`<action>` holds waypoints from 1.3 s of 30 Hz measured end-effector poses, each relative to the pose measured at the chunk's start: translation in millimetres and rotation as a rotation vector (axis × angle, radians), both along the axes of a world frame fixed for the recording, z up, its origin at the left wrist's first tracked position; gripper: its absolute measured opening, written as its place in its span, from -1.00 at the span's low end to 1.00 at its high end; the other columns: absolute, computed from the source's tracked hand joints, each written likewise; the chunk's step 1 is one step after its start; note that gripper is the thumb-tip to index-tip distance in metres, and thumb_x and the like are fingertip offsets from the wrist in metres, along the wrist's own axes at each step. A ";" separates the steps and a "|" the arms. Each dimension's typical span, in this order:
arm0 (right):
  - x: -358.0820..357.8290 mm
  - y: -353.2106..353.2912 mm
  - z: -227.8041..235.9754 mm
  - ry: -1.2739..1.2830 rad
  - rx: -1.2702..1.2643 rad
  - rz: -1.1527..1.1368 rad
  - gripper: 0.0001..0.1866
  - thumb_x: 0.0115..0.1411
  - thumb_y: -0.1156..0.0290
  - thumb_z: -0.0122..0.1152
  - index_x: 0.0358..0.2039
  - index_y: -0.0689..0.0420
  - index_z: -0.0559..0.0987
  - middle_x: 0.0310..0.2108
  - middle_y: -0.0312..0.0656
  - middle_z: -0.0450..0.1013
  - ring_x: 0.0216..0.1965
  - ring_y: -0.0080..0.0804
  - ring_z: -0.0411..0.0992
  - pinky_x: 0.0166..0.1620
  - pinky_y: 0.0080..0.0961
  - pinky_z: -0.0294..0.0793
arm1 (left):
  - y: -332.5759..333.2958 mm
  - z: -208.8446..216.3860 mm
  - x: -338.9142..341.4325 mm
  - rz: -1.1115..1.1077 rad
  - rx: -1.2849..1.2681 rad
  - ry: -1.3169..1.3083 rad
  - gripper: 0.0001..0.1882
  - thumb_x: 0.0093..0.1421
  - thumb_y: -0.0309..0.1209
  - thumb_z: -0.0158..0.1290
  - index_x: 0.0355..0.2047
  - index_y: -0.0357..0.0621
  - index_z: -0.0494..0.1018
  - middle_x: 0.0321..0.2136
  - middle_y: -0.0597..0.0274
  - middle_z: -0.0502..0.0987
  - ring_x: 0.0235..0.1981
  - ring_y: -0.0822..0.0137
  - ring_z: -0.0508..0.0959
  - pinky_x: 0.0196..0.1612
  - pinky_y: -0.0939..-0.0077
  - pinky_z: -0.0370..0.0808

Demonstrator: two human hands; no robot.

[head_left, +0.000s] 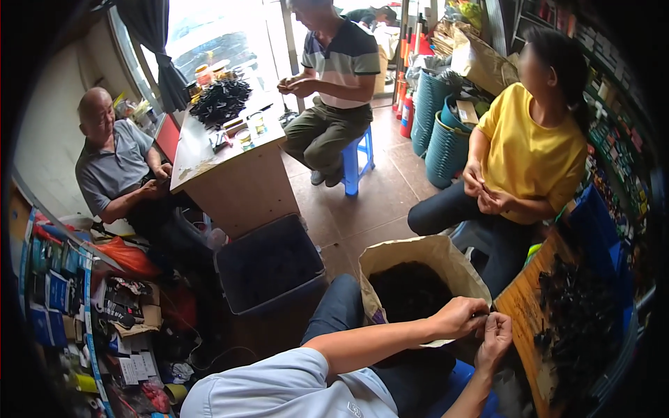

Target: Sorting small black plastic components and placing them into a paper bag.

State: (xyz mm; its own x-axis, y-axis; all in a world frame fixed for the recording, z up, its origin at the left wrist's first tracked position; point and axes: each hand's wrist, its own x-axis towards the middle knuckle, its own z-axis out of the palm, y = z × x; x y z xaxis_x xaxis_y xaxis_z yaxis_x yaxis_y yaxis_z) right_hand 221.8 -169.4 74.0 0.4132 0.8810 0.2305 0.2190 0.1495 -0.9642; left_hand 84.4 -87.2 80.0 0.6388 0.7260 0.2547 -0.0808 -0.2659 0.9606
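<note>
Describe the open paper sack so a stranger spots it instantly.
Start at the wooden table on the lower right, heaped with black pieces. Immediately left of it stands the tan paper sack. Unlike the dark bin farther left, its wall is pale paper around a dark heap.

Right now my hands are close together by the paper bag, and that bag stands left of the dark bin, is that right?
Not quite: the paper bag stands right of the dark bin, as the head view shows. Your left hand and right hand are close together by the bag, as you said.
</note>
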 end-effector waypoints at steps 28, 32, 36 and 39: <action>-17.3 -1.4 6.0 0.064 -0.141 0.197 -0.81 0.21 0.48 0.18 -0.18 0.21 0.45 -0.47 -0.35 0.40 -0.46 -0.65 0.36 -0.33 -0.70 0.38 | 20.9 -5.0 -22.1 -0.035 -0.532 -0.111 -0.60 0.26 -0.43 -0.05 0.12 -0.21 0.35 -0.43 0.31 0.50 -0.53 0.60 0.38 -0.50 0.69 0.39; -18.9 1.6 -11.5 0.049 -0.076 0.085 -0.83 0.24 0.38 0.19 -0.29 0.18 0.43 -0.59 -0.39 0.35 -0.58 -0.68 0.30 -0.47 -0.72 0.30 | 17.4 -15.8 -24.1 -0.125 -0.654 -0.086 -0.63 0.29 -0.40 -0.08 0.06 -0.30 0.39 -0.47 0.30 0.49 -0.53 0.55 0.42 -0.49 0.64 0.39; -13.2 2.2 -23.0 -0.049 -0.039 -0.016 -0.73 0.24 0.25 0.21 -0.43 0.15 0.41 -0.64 -0.44 0.28 -0.65 -0.74 0.18 -0.59 -0.74 0.13 | 9.6 -15.4 -25.2 -0.339 -0.510 0.021 -0.64 0.29 -0.24 -0.02 -0.02 -0.21 0.43 -0.47 0.36 0.46 -0.49 0.56 0.42 -0.49 0.67 0.36; -15.9 -1.0 -20.4 -0.039 -0.126 0.046 -0.73 0.24 0.28 0.21 -0.48 0.21 0.47 -0.66 -0.40 0.35 -0.61 -0.71 0.22 -0.53 -0.69 0.20 | 10.4 -6.8 -37.4 -0.334 -0.297 0.068 -0.64 0.28 -0.27 0.00 -0.03 -0.29 0.40 -0.46 0.27 0.48 -0.47 0.50 0.46 -0.44 0.60 0.42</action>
State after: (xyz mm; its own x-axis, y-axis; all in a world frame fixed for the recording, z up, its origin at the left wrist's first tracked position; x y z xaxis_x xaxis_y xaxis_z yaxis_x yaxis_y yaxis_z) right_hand 205.9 -170.4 53.6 0.3643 0.9219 0.1317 0.2526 0.0382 -0.9668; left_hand 47.0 -76.8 73.2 0.8588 0.5121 0.0153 -0.0491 0.0525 0.9974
